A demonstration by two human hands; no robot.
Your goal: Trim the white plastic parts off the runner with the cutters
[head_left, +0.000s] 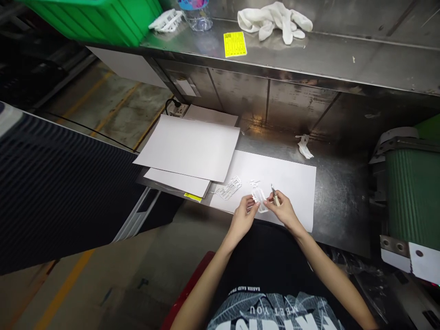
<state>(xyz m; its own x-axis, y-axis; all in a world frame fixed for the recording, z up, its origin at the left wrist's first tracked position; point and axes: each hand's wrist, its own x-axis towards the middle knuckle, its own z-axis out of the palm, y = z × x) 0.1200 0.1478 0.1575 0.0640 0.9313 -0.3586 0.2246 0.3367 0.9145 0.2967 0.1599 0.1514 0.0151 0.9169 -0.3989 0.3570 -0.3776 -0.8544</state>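
Observation:
My left hand [244,216] pinches a small white plastic part [256,198] over a white paper sheet [292,183]. A translucent white rectangular piece [261,201] sits between my hands, and its contact with the left-hand part is hard to make out. My right hand [282,210] grips a slim craft knife [274,195] with a pale handle and a metal tip pointing away from me. A white plastic runner with moulded parts [229,188] lies on the sheet to the left, with small white scraps [254,183] near it.
Loose white sheets [187,146] overlap the paper at left on a steel bench [340,201]. A higher steel shelf [309,59] holds white gloves [275,22], a yellow label [235,44], a glass jar [195,16] and a green crate [92,16]. A green bin [412,197] stands at right.

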